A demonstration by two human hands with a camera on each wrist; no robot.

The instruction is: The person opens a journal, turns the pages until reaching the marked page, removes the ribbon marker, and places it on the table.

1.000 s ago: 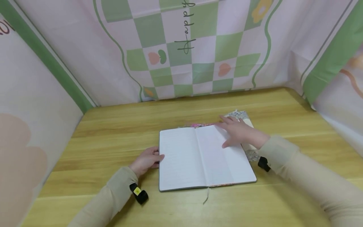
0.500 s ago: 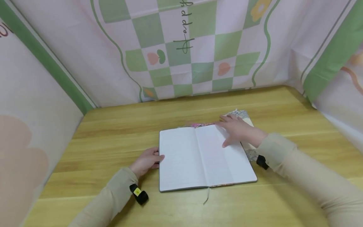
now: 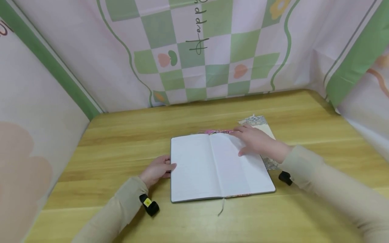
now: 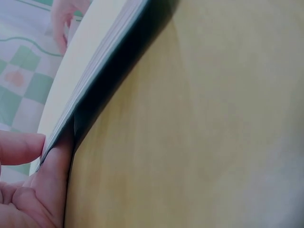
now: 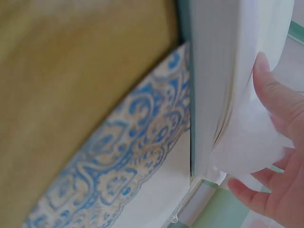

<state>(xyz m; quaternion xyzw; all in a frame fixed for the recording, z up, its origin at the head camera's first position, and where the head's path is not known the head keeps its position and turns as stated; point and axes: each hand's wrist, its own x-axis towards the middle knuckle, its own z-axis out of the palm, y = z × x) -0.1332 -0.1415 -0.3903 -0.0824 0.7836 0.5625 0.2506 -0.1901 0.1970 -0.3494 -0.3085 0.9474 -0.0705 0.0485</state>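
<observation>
An open notebook (image 3: 192, 168) with white pages and a dark cover lies in the middle of the wooden table. My left hand (image 3: 155, 171) pinches its left edge, thumb on the page and fingers underneath; the left wrist view shows the cover (image 4: 109, 76) tilted up off the wood there. Over the upper right page, my right hand (image 3: 259, 143) rests with thumb and fingers apart. In the right wrist view a page (image 5: 242, 147) bulges beside the thumb (image 5: 273, 90), and the fingertips are at the top edge. A ribbon bookmark (image 3: 222, 206) hangs from the spine's bottom.
A cream item with blue patterned bands (image 5: 114, 166) sticks out from under the notebook's right side. Something pink (image 3: 211, 132) peeks out past the top edge. Patterned cloth (image 3: 218, 50) borders the table (image 3: 121, 135) at the back and sides.
The right hand's fingers, spread wider before, now lie closer together near the page's top edge. The left hand and notebook stay in place; the head view shifts slightly.
</observation>
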